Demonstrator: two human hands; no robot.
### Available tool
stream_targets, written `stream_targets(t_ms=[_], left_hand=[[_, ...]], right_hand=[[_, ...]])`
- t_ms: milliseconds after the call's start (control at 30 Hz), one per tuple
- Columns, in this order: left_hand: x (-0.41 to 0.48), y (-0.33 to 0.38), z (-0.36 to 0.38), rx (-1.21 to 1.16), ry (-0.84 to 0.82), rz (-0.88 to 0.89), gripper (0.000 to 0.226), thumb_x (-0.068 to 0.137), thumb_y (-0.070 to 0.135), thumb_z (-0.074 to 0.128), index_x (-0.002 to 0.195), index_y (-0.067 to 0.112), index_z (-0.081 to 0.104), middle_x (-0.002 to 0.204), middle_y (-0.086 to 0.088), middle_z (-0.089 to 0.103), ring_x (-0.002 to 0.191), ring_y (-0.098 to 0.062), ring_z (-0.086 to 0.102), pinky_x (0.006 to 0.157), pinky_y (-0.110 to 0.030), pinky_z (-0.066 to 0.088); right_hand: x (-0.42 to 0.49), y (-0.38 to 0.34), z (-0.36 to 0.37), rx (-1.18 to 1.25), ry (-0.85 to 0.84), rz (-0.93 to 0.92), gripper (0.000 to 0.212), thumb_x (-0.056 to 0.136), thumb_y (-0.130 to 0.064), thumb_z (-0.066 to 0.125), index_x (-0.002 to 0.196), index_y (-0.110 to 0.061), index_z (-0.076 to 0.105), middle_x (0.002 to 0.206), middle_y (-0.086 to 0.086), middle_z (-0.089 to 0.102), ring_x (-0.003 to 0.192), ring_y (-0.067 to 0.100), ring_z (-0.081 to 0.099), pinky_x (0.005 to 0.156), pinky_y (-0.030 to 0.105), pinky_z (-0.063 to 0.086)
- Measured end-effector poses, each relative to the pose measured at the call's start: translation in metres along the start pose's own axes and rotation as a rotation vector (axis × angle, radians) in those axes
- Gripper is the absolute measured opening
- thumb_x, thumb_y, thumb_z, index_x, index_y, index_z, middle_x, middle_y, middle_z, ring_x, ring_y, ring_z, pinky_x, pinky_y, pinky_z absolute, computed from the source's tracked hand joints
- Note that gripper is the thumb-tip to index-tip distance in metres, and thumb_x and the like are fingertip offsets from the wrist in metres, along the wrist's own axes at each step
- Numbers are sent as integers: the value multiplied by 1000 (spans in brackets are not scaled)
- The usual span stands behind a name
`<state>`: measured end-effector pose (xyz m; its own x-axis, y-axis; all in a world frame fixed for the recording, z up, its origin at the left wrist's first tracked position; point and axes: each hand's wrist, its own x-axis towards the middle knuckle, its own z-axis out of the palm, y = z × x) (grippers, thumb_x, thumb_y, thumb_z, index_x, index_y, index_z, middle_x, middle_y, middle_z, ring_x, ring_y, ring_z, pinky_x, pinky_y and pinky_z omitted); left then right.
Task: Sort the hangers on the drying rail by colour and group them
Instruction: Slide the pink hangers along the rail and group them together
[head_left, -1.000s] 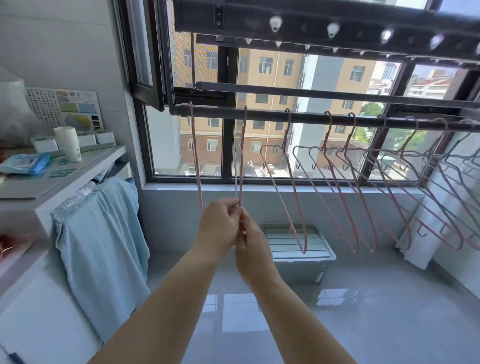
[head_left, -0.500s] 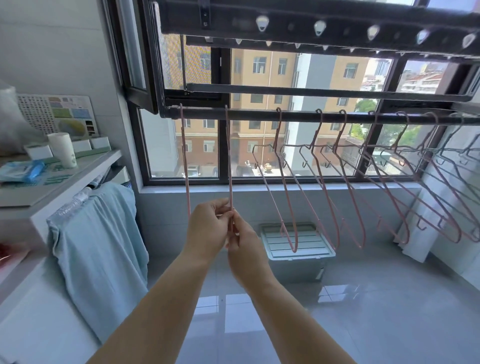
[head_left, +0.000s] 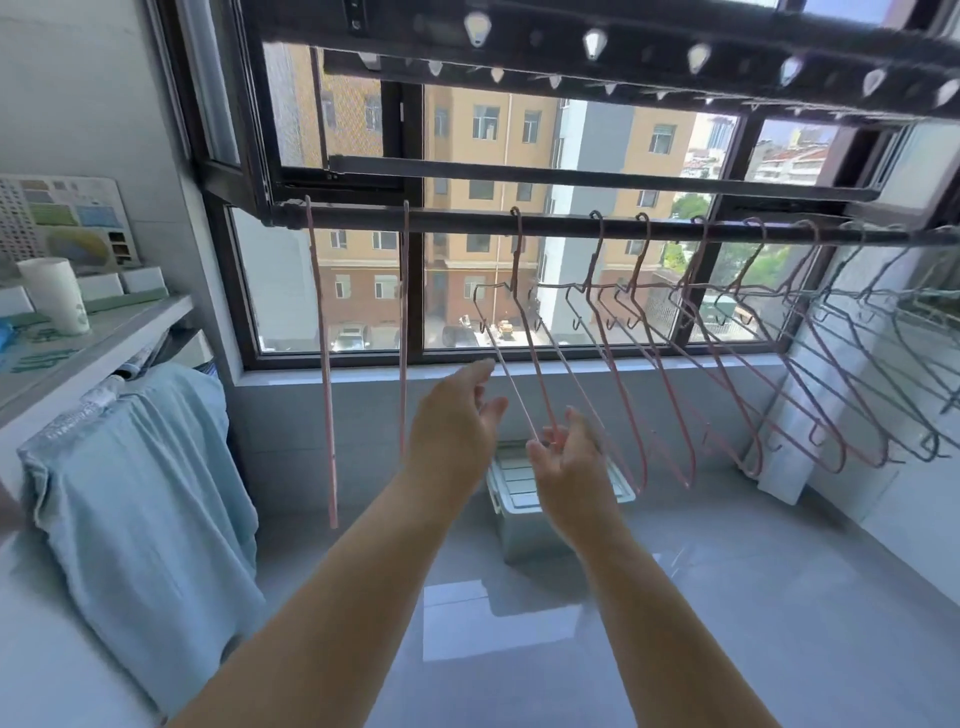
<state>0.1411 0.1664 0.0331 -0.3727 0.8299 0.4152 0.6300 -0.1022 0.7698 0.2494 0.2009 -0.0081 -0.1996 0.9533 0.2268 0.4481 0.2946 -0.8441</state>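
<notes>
A dark drying rail (head_left: 571, 227) runs across the window. Two pink hangers hang edge-on at its left end, one (head_left: 323, 364) far left and one (head_left: 403, 338) just left of my left hand. Several more pink hangers (head_left: 628, 374) hang further right, and grey hangers (head_left: 883, 358) are bunched at the far right. My left hand (head_left: 457, 415) is open, fingers spread, holding nothing. My right hand (head_left: 569, 457) is open and cupped; the lower corner of the third pink hanger (head_left: 524, 353) lies between its thumb and fingers, with no firm grip visible.
A pale blue cloth (head_left: 140, 467) drapes over the shelf at left, with a white cup (head_left: 54, 299) on top. A lidded plastic box (head_left: 519, 501) stands on the floor under the window. An upper rack with pegs (head_left: 597, 44) is overhead. White fabric (head_left: 784, 431) hangs at right.
Both hands have let go of the second pink hanger, opened, and moved right to the third pink hanger's lower corner. The second hanger now hangs free.
</notes>
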Motion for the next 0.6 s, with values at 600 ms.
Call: stream_targets(t_ms=[600], left_hand=[[22,-9,44,-219,-100,-172,31,83,2,60,114,6,61,93,-1,66,95,-16,63,88,-23,44]], right_hand=[[0,9,18,142,-63,-63,38,98,-18,30,135,-23,39,112,-2,59,94,6,53,76,8,38]])
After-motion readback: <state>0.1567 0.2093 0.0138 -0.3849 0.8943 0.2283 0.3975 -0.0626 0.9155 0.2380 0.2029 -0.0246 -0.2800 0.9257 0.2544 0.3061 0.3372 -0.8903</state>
